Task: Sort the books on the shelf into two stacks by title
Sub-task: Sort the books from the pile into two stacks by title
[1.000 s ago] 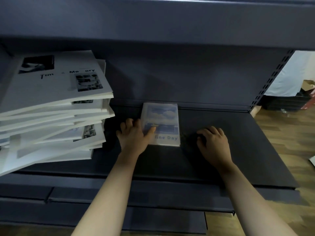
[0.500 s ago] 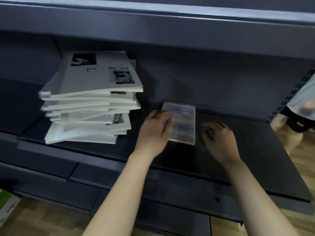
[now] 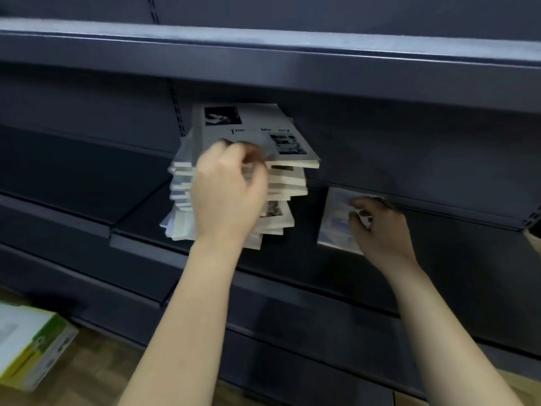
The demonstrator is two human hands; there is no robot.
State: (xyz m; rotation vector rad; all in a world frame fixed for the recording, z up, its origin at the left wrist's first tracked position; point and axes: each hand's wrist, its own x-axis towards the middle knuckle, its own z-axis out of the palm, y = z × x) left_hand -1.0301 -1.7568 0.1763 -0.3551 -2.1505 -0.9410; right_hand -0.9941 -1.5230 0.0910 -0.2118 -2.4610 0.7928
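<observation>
Sorting looking barely begun: one blue book is lying flat alone on the shelf, right of the tall, ragged stack, just beside it but apart. Nearly all books are sitting in that stack; titles under the top book are not showing. Left hand is reaching to the top book's near edge, fingers curling; motion blur is hiding whether it is gripping. Right hand is pinching the blue book at its right side. Upper shelf is hanging close over the stack, likely crowding any lift. A green-and-white box is lying on the floor, near left.
</observation>
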